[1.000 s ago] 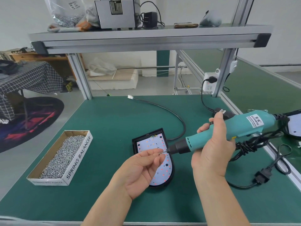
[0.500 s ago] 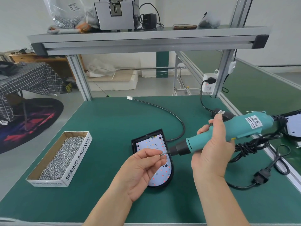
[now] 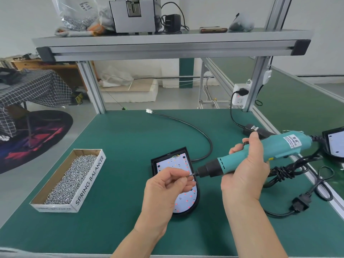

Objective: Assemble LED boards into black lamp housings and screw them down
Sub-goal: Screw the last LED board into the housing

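— Two hands are above the green table (image 3: 121, 142), is it right? What does each one hold?

— Yes. The right hand (image 3: 245, 170) is wrapped around the teal electric screwdriver (image 3: 264, 151), which lies almost level and points to the left. The left hand (image 3: 165, 185) has its fingertips (image 3: 183, 174) pinched together at the tip of the bit (image 3: 191, 175). If a screw is between them, one cannot tell, it is too small.

— And where is the lamp housing?

— The black lamp housing (image 3: 197, 200) lies flat on the table, directly under both hands. The white LED board (image 3: 173, 162) sits inside it, with small red dots on it. A black cable (image 3: 195, 131) goes out from the housing's far side and ends in a white connector (image 3: 149, 111).

— What stands to the left of the housing?

— A cardboard box (image 3: 89, 181) marked "SPRING BALANCER", well apart, filled with silver screws (image 3: 72, 175). To the right of the housing, at the table's edge, a second housing (image 3: 333, 144) is partly visible.
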Available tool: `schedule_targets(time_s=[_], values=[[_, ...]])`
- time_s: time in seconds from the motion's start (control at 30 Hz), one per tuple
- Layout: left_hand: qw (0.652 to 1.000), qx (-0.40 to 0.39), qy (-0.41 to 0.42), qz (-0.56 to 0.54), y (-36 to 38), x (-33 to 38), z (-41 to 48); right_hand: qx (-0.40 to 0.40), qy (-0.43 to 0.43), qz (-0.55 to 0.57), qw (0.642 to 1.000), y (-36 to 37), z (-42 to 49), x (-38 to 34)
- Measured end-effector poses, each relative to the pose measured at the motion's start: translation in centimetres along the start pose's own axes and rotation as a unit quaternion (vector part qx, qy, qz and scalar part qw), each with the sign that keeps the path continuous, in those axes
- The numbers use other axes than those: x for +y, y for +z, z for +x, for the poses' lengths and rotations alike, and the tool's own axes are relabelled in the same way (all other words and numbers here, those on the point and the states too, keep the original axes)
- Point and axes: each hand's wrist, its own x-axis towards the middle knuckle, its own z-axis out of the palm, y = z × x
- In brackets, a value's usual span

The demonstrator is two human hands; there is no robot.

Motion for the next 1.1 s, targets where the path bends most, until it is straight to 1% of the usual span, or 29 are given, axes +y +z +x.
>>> schedule_targets(time_s=[0.1, 0.13, 0.17, 0.23, 0.27, 0.3, 0.37, 0.4, 0.5, 0.53, 0.6, 0.67, 0.73, 0.8, 0.87, 1.03, 1.1], values=[[0.999, -0.037, -0.026, 0.008, -1.1, -0.1, 0.3, -0.004, -0.002, 0.000, 1.000, 0.2, 0.1, 0.0], [0.999, -0.026, -0.029, 0.036, -1.8, -0.3, 0.6, -0.006, -0.006, -0.001, 1.000, 0.2, 0.2, 0.0], [0.996, 0.017, -0.025, 0.087, -2.6, -0.6, 1.0, -0.007, -0.011, -0.002, 1.000, 0.2, 0.3, -0.1], [0.970, 0.136, -0.016, 0.202, -4.4, -1.0, 2.1, -0.009, -0.021, -0.006, 1.000, 0.3, 0.5, -0.2], [0.954, 0.174, -0.031, 0.241, -5.3, -1.1, 2.6, -0.009, -0.026, -0.007, 1.000, 0.3, 0.6, -0.1], [0.945, 0.180, -0.066, 0.266, -5.8, -1.2, 3.2, -0.011, -0.031, -0.009, 0.999, 0.4, 0.7, -0.1], [0.931, 0.132, -0.142, 0.310, -5.9, -1.6, 4.4, -0.020, -0.041, -0.012, 0.999, 0.6, 0.8, 0.2], [0.922, 0.108, -0.161, 0.336, -5.7, -1.8, 4.9, -0.027, -0.045, -0.015, 0.999, 0.8, 0.8, 0.4], [0.903, 0.092, -0.177, 0.381, -4.1, -1.9, 6.4, -0.054, -0.068, -0.034, 0.996, 1.9, 0.7, 1.2], [0.903, 0.090, -0.186, 0.377, -3.7, -1.9, 6.8, -0.065, -0.080, -0.041, 0.994, 2.3, 0.7, 1.5], [0.918, 0.075, -0.204, 0.332, -3.1, -2.1, 7.6, -0.088, -0.099, -0.059, 0.989, 3.2, 0.7, 2.0], [0.936, 0.033, -0.219, 0.272, -2.6, -2.4, 7.9, -0.112, -0.121, -0.092, 0.982, 4.0, 0.8, 2.8], [0.946, 0.010, -0.225, 0.235, -2.1, -2.8, 7.7, -0.139, -0.150, -0.136, 0.969, 4.6, 1.0, 3.7], [0.951, 0.010, -0.224, 0.212, -1.8, -2.8, 7.7, -0.161, -0.176, -0.176, 0.955, 5.0, 1.3, 4.7], [0.956, 0.006, -0.223, 0.190, -2.0, -3.0, 7.9, -0.179, -0.180, -0.210, 0.944, 5.3, 1.5, 6.0], [0.959, 0.004, -0.223, 0.172, -2.2, -3.2, 8.1, -0.229, -0.195, -0.236, 0.924, 5.7, 1.6, 8.7], [0.959, 0.008, -0.222, 0.175, -2.2, -3.3, 8.2, -0.235, -0.202, -0.242, 0.920, 5.9, 1.6, 9.3]])
